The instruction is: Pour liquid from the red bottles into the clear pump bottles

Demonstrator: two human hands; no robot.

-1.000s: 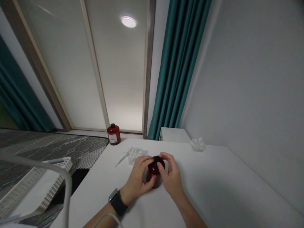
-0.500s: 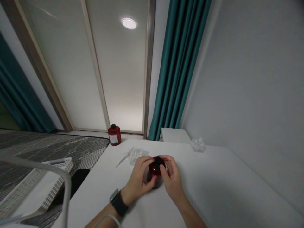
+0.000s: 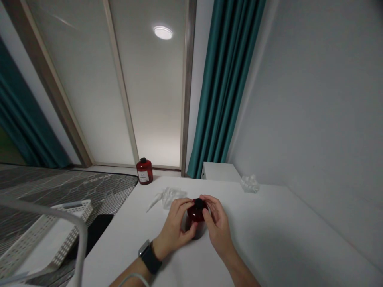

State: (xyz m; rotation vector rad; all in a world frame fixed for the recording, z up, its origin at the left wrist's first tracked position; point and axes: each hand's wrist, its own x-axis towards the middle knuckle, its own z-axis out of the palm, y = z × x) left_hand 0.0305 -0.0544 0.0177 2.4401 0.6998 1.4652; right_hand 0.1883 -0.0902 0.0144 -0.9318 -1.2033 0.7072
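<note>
Gripping the dark red bottle [image 3: 195, 215] with closed, curled fingers [image 3: 182, 208]: your left hand [image 3: 175, 225] wraps its side, your right hand [image 3: 218, 227] holds its shoulder below the black cap [image 3: 198, 203]. It's at lower centre, above the white table [image 3: 269, 239]. Crumpled clear plastic [image 3: 173, 198] lies just beyond; a second red bottle [image 3: 144, 172] stands upper centre, contents unseen. White slotted basket [image 3: 72, 211] at lower left.

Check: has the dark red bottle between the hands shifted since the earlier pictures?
No, the bottle holds its place against the crumpled clear plastic beyond it.
</note>
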